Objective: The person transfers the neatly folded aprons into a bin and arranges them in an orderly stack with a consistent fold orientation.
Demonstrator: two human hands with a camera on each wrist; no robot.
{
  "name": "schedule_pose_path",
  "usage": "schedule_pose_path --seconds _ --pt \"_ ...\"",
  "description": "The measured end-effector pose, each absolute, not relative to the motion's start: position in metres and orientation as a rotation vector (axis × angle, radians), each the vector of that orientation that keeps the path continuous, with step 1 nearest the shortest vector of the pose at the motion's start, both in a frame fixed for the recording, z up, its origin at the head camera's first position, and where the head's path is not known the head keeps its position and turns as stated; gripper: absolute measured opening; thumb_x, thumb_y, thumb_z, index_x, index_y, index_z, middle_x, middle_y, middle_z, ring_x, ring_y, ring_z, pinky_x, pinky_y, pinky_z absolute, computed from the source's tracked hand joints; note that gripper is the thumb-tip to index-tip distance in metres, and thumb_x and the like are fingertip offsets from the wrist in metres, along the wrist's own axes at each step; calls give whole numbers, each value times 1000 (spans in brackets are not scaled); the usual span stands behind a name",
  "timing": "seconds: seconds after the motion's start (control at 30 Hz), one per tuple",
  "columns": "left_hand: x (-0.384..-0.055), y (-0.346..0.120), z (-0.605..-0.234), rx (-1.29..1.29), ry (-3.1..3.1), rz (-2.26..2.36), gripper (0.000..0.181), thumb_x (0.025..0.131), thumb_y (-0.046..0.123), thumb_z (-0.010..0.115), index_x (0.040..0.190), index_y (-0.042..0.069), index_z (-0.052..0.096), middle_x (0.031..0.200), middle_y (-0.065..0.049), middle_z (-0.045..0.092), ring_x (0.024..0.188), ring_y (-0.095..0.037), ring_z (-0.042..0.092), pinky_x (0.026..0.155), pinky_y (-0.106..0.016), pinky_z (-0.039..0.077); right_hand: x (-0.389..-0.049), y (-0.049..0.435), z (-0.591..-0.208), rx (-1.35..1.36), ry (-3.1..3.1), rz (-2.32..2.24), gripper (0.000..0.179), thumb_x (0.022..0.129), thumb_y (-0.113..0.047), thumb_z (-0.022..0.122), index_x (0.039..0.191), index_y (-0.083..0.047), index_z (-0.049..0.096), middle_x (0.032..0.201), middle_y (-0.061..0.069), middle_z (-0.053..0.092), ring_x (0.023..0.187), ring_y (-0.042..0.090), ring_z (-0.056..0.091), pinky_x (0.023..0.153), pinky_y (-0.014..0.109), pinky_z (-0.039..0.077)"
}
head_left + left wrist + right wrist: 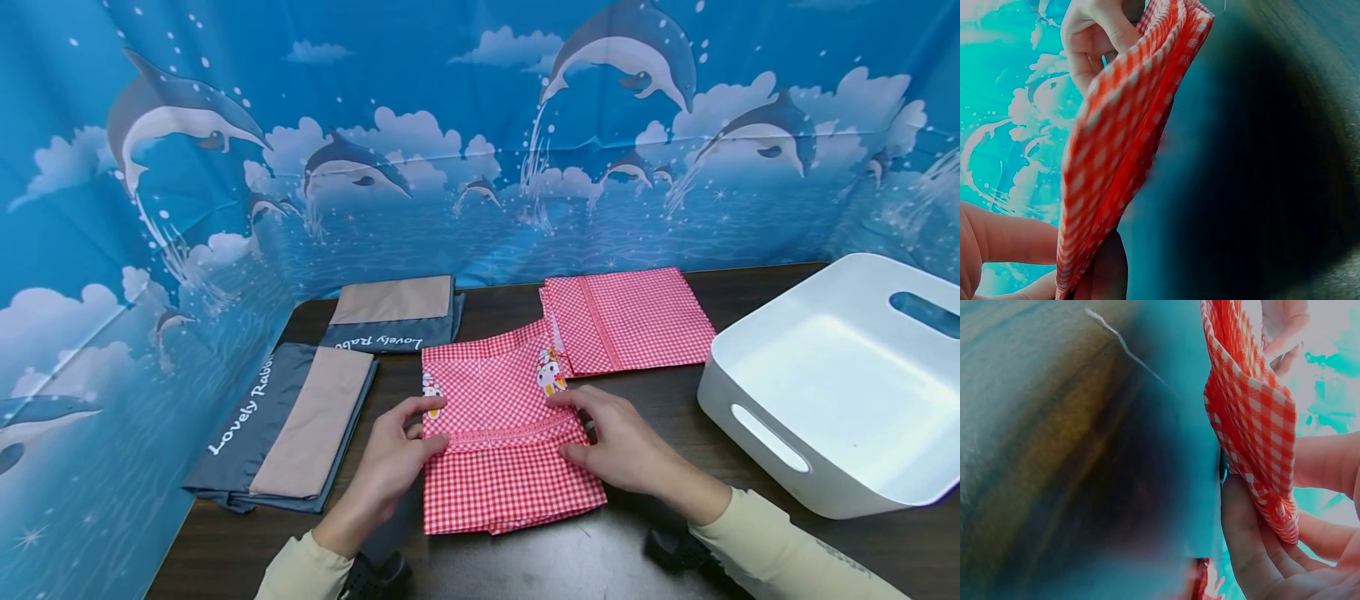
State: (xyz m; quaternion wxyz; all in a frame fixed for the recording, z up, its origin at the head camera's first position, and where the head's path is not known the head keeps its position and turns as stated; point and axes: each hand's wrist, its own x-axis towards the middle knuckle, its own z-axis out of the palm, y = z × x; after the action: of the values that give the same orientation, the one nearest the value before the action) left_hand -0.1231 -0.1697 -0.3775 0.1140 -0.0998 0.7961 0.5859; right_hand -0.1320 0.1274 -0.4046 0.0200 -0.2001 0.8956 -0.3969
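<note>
A folded red-and-white gingham cloth (495,483), with a cartoon print at its upper side edges, is held between both hands near the front of the table. My left hand (393,454) pinches its left edge; in the left wrist view, fingers (1019,240) lie on both sides of the layered fabric. Its right edge is gripped by my right hand (618,437), with the thumb on one face and other fingers (1247,531) behind it, as the right wrist view shows. The folded layers gape a little along the near edge.
Behind lies another folded red gingham cloth (645,321). To the left are two folded dark blue-grey and beige cloths, one near (300,425) and one farther back (393,312). A white plastic bin (757,433) stands at the right. A dolphin-print curtain (450,167) borders the dark table.
</note>
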Motion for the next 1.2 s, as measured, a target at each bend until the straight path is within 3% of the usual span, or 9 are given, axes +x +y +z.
schedule_pose_path --seconds 0.6,1.2 --pt "-133 -166 -360 -251 2324 1725 50 102 -1 66 150 12 60 138 -21 71 106 -23 74 84 -31 61 -135 136 -385 -517 2736 -1288 55 90 -12 85 142 -11 67 139 12 68 113 26 67 88 43 59" --pt "-137 -162 -351 -209 2348 1717 48 103 2 67 150 10 59 139 -24 70 106 -22 74 82 -29 60 -136 140 -381 -520 2725 -1334 55 91 -12 84 143 -10 66 142 15 67 116 29 69 92 49 62"
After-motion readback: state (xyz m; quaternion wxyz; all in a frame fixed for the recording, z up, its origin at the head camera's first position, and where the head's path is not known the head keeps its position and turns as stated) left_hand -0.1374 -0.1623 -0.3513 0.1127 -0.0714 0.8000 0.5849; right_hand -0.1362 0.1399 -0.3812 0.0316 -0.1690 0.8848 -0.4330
